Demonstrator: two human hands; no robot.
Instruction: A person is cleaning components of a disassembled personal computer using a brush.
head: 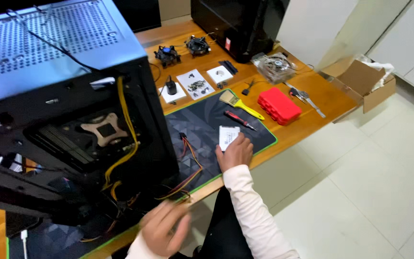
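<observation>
right hand (pixel 235 152) on white-labelled flat drive (pixel 227 136); red box (pixel 278 105) beyond.

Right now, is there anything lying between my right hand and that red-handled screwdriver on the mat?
Nothing visible does. The right hand rests on the small white drive, and only bare mat shows between it and the red-handled screwdriver. The yellow-handled brush lies farther back, beyond the screwdriver.
</observation>
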